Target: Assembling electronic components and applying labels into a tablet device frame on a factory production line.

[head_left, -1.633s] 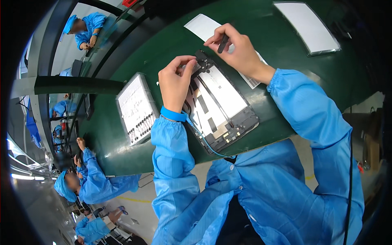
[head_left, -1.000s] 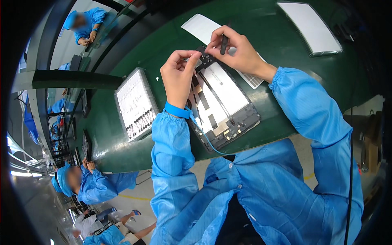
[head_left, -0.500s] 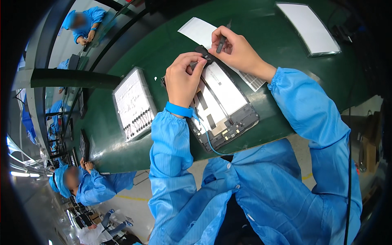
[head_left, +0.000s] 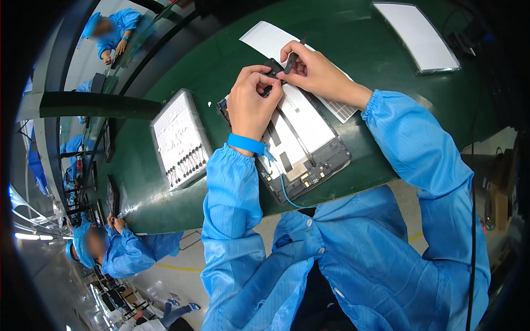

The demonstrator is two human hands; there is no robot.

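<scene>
- Green, shiny-topped desk (head_left: 342, 38) carries everything within reach.
- Opened flat tablet-like device with a black frame and white inner panels (head_left: 312, 124) lies on it, its far end beneath both hands.
- Clear-edged rectangular tray with a white lining (head_left: 178, 113), holding a row of small black-tipped parts, sits at the device's nine o'clock.
- Right bare hand (head_left: 317, 71), at the device's twelve o'clock, grips a slim black tool (head_left: 291, 63).
- Left bare hand (head_left: 249, 105), at ten o'clock: fingers narrow; cannot tell whether anything is between them.
</scene>
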